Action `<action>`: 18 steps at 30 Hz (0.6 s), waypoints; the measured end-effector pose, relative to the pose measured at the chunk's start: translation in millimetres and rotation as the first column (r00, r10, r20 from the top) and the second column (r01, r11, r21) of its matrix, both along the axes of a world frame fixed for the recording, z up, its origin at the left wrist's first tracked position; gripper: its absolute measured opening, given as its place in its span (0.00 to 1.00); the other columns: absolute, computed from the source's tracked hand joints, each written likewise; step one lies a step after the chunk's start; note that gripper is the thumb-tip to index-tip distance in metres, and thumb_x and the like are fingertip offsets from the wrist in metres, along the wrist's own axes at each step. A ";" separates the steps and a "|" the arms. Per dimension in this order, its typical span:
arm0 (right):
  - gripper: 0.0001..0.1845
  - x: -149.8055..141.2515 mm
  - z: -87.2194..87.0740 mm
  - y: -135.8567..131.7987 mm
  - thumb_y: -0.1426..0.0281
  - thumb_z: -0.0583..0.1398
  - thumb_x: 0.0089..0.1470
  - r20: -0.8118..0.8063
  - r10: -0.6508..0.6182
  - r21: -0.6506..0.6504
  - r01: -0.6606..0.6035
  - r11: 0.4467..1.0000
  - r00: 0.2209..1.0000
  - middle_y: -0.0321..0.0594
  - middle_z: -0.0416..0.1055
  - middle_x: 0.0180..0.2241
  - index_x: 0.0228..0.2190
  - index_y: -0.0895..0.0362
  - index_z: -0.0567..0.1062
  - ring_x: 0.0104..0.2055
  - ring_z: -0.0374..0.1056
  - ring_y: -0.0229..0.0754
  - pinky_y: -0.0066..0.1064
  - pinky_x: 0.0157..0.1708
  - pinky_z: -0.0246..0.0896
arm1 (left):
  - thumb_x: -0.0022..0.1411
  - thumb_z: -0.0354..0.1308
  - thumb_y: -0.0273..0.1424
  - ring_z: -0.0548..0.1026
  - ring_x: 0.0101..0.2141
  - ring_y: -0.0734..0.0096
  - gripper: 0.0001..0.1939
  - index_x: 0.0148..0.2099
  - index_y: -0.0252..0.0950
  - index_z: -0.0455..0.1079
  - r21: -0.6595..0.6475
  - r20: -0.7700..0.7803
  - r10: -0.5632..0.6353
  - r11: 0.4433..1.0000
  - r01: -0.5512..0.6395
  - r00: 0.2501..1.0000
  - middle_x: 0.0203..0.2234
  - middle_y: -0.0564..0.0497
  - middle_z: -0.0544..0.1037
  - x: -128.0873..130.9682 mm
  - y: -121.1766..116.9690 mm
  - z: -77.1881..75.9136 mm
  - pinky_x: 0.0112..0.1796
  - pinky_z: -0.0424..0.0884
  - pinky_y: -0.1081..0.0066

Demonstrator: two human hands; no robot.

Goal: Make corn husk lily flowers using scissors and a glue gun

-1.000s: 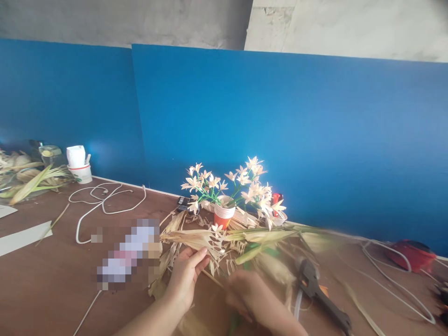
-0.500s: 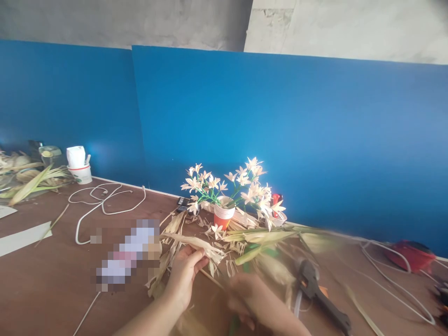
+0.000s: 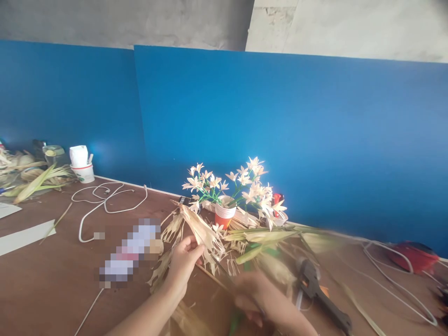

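Observation:
My left hand (image 3: pixel 185 262) pinches a dry corn husk (image 3: pixel 200 226) between thumb and fingers; the husk's lower right end is cut into ragged points. Blurred by motion, my right hand (image 3: pixel 257 296) is closed around what looks like a pair of scissors (image 3: pixel 224 275), whose two thin blades spread toward the husk. Just beyond the hands stands an orange-and-white paper cup (image 3: pixel 225 213) holding flowers (image 3: pixel 255 186) with pale petals and green stems. Husk scraps (image 3: pixel 163 270) lie around my left hand.
A black glue gun (image 3: pixel 320 294) lies right of my right hand, near green husks (image 3: pixel 269 238). White cables (image 3: pixel 105 200) loop on the brown table (image 3: pixel 45 289). Farther out are a red object (image 3: pixel 413 256), a white cup (image 3: pixel 83 172) and a husk pile (image 3: pixel 38 182). A blue panel (image 3: pixel 280 116) stands behind.
The husk in my left hand has turned from lying nearly level to slanting, its far end now up toward the back. My right hand has shifted slightly right, still blurred.

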State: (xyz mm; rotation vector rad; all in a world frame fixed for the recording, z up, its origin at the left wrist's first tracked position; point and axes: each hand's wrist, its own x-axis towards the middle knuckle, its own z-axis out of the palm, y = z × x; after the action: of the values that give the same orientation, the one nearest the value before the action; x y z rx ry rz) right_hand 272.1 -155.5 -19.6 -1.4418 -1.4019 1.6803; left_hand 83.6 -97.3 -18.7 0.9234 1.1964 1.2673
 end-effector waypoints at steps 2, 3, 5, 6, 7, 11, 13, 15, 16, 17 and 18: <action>0.18 0.9 3.1 -0.9 0.58 0.65 0.37 0.011 0.027 0.007 -0.027 1.000 1.000 0.27 0.62 0.14 0.23 0.59 0.69 0.12 0.54 0.27 0.18 0.09 0.43 | 0.41 0.62 0.31 0.69 0.23 0.71 0.10 0.30 0.33 0.71 -0.011 -0.007 0.002 1.000 -0.002 1.000 0.22 0.52 0.75 -0.2 -0.7 1.8 0.21 0.64 0.75; 0.17 1.3 4.1 -1.3 0.59 0.66 0.37 0.019 0.041 0.007 -0.041 0.999 0.999 0.27 0.62 0.14 0.23 0.59 0.69 0.12 0.54 0.26 0.18 0.09 0.44 | 0.41 0.62 0.31 0.69 0.23 0.71 0.10 0.29 0.33 0.71 -0.011 -0.008 0.002 1.000 -0.002 1.000 0.22 0.52 0.75 -0.3 -1.0 2.3 0.21 0.64 0.75; 0.16 2.1 4.8 -1.8 0.61 0.66 0.37 0.036 0.051 0.007 -0.051 0.999 0.998 0.26 0.62 0.13 0.24 0.60 0.70 0.12 0.54 0.26 0.18 0.10 0.45 | 0.40 0.62 0.31 0.68 0.22 0.72 0.09 0.28 0.33 0.71 -0.007 -0.004 0.005 1.000 -0.005 1.000 0.21 0.52 0.75 -0.4 -1.2 2.3 0.21 0.63 0.76; 0.16 2.3 4.6 -1.9 0.62 0.66 0.37 0.043 0.048 0.004 -0.049 0.999 0.998 0.26 0.62 0.13 0.25 0.60 0.70 0.11 0.53 0.27 0.18 0.10 0.45 | 0.40 0.62 0.31 0.68 0.21 0.72 0.10 0.28 0.33 0.72 -0.007 -0.003 0.005 1.000 -0.005 1.000 0.22 0.52 0.75 -0.3 -1.3 1.9 0.21 0.62 0.76; 0.15 2.3 4.1 -1.8 0.63 0.65 0.37 0.049 0.043 0.000 -0.043 0.999 0.998 0.26 0.63 0.13 0.26 0.60 0.70 0.11 0.53 0.27 0.18 0.09 0.45 | 0.40 0.62 0.31 0.67 0.21 0.73 0.10 0.28 0.33 0.72 -0.011 -0.003 0.003 1.000 -0.003 1.000 0.22 0.52 0.75 -0.2 -1.3 1.5 0.20 0.62 0.76; 0.10 0.8 2.0 -1.0 0.67 0.63 0.38 0.043 0.046 0.000 -0.046 0.999 0.998 0.27 0.62 0.12 0.24 0.60 0.70 0.11 0.53 0.27 0.18 0.09 0.45 | 0.39 0.63 0.32 0.66 0.18 0.75 0.10 0.29 0.33 0.73 -0.043 0.005 -0.012 0.999 0.012 1.000 0.21 0.52 0.76 0.4 -2.4 0.9 0.20 0.61 0.76; 0.08 -0.1 1.4 -0.9 0.69 0.62 0.38 0.034 0.053 0.003 -0.053 0.999 0.998 0.27 0.62 0.12 0.23 0.60 0.70 0.12 0.54 0.27 0.17 0.09 0.45 | 0.39 0.63 0.31 0.65 0.17 0.76 0.10 0.28 0.34 0.73 -0.056 0.014 -0.021 0.998 0.022 1.000 0.20 0.53 0.76 0.6 -3.8 1.7 0.20 0.60 0.76; 0.08 -0.3 1.1 -1.2 0.69 0.62 0.38 0.030 0.044 -0.008 -0.044 0.999 0.999 0.26 0.62 0.12 0.23 0.60 0.69 0.11 0.54 0.27 0.17 0.09 0.46 | 0.39 0.63 0.31 0.65 0.17 0.76 0.09 0.28 0.34 0.73 -0.065 0.024 -0.026 0.998 0.028 0.999 0.19 0.53 0.75 0.7 -5.2 2.9 0.20 0.59 0.76; 0.08 -0.1 1.1 -1.4 0.69 0.62 0.38 0.028 0.040 -0.013 -0.039 0.999 0.999 0.26 0.62 0.12 0.24 0.60 0.70 0.11 0.54 0.27 0.17 0.09 0.46 | 0.39 0.63 0.31 0.65 0.17 0.76 0.09 0.28 0.34 0.73 -0.066 0.028 -0.025 0.997 0.027 0.999 0.19 0.54 0.75 0.7 -5.8 3.4 0.20 0.59 0.76; 0.09 0.3 1.2 -1.7 0.69 0.62 0.38 0.026 0.038 -0.013 -0.037 0.999 0.999 0.26 0.62 0.12 0.25 0.60 0.70 0.11 0.54 0.27 0.17 0.09 0.45 | 0.39 0.63 0.31 0.65 0.17 0.76 0.09 0.27 0.34 0.73 -0.066 0.030 -0.019 0.998 0.021 0.999 0.18 0.54 0.75 0.7 -6.2 3.9 0.20 0.59 0.76; 0.10 0.9 1.2 -2.0 0.68 0.62 0.38 0.022 0.038 -0.009 -0.038 0.999 0.999 0.26 0.62 0.12 0.25 0.60 0.70 0.11 0.54 0.27 0.17 0.09 0.45 | 0.39 0.63 0.31 0.66 0.17 0.75 0.09 0.27 0.34 0.73 -0.063 0.031 -0.012 0.998 0.014 0.999 0.17 0.54 0.74 0.7 -6.4 4.1 0.20 0.59 0.76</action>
State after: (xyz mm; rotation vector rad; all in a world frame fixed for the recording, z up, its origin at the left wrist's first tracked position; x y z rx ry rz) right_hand 273.0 -157.5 -18.4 -1.4514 -1.4443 1.7008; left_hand 84.3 -103.7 -14.6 0.8612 1.1981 1.2222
